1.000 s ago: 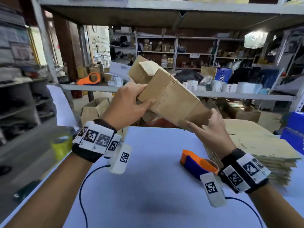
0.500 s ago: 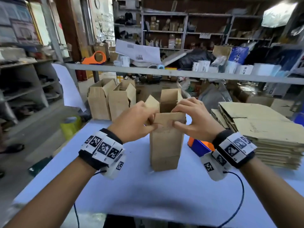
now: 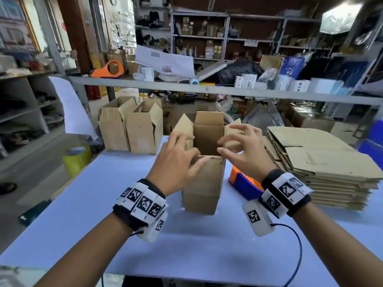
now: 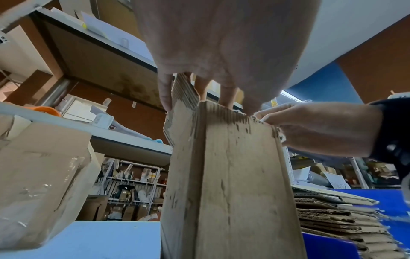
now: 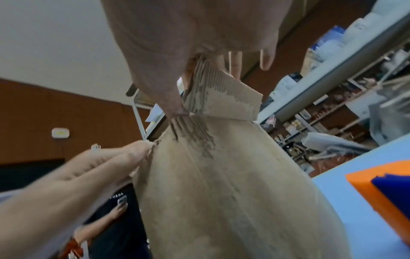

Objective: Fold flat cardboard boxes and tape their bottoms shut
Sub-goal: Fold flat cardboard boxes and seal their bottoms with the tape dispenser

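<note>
A tall narrow cardboard box (image 3: 203,183) stands upright on the blue table (image 3: 103,183), its top open and its flaps sticking up. My left hand (image 3: 178,160) is at its left flap (image 3: 183,126), fingers spread and fairly straight, thumb lying on the near wall's top edge. My right hand (image 3: 242,154) is at the right flap (image 3: 235,139), thumb at the near right corner, fingers spread above the flap. From the left wrist, the box (image 4: 233,175) rises under my fingers (image 4: 165,92), which straddle the flap edge. The right wrist shows the box (image 5: 221,192) too.
An orange and blue tape dispenser (image 3: 242,183) lies just right of the box, behind my right wrist. A thick stack of flat cardboard (image 3: 323,162) fills the table's right side. Two folded boxes (image 3: 130,129) stand at the far left. A metal shelf rail (image 3: 207,88) crosses behind.
The box, held tilted in the air a second ago, now stands upright on the table. Both hands have left the near flap and moved apart to the side flaps.
</note>
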`<action>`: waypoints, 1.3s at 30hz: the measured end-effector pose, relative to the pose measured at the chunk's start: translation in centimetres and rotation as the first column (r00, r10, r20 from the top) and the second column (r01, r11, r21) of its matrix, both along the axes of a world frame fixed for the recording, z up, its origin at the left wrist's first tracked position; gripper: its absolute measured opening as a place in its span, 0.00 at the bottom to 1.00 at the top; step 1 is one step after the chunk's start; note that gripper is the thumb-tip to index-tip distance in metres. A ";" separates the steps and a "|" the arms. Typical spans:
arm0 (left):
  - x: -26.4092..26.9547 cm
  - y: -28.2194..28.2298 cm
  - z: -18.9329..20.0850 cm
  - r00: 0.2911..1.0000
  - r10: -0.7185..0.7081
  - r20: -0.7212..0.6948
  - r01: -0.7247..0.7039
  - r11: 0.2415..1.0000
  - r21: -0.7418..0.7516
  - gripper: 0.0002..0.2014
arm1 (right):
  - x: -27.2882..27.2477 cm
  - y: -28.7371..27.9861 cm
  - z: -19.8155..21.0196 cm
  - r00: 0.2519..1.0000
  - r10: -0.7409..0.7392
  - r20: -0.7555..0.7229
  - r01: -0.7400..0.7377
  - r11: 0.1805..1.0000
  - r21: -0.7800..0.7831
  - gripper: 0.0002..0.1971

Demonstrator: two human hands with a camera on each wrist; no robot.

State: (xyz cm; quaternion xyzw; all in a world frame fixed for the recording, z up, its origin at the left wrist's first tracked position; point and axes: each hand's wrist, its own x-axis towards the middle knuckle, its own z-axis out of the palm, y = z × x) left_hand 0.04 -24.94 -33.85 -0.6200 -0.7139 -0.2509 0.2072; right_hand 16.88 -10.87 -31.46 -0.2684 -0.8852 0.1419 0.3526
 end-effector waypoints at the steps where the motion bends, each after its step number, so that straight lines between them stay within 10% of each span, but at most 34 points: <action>1: 0.0 0.1 -0.1 1.000 -0.001 -0.003 0.001 1.000 -0.010 0.20 | -0.1 0.3 0.0 1.000 0.020 -0.007 -0.021 0.997 -0.072 0.15; 8: -1.5 -0.2 0.4 0.967 -0.251 0.042 0.250 0.968 0.013 0.11 | -0.7 4.0 3.3 0.966 0.003 -0.260 -0.134 0.864 -0.486 0.29; 13: -4.1 -1.3 1.3 0.915 -0.403 0.012 0.403 0.915 -0.020 0.07 | -1.2 6.1 4.5 0.985 0.006 -0.172 -0.118 0.753 -0.648 0.25; 17: -6.0 -2.1 2.0 0.942 -0.337 -0.015 0.336 0.941 -0.044 0.11 | -1.9 6.7 4.0 0.990 0.086 -0.114 -0.140 0.725 -0.674 0.14; 23: -7.3 -2.8 0.5 0.971 -0.121 0.206 0.115 0.992 0.043 0.19 | -1.8 5.4 2.2 0.984 0.156 -0.081 -0.175 0.819 -0.547 0.32; 29: -6.4 -2.6 0.0 0.581 -0.249 0.775 0.198 0.967 0.162 0.12 | -1.3 4.3 1.1 0.965 0.218 -0.145 -0.261 0.846 -0.464 0.23; 32: -6.2 -2.3 0.2 0.380 -0.292 0.877 0.197 0.953 0.232 0.26 | -1.5 4.1 0.3 0.976 0.155 -0.155 -0.204 0.903 -0.378 0.21; 39: -5.5 0.3 -0.6 0.586 -0.174 0.791 0.069 0.984 0.165 0.34 | -3.1 3.8 -1.7 0.965 0.008 -0.263 -0.127 0.890 -0.439 0.33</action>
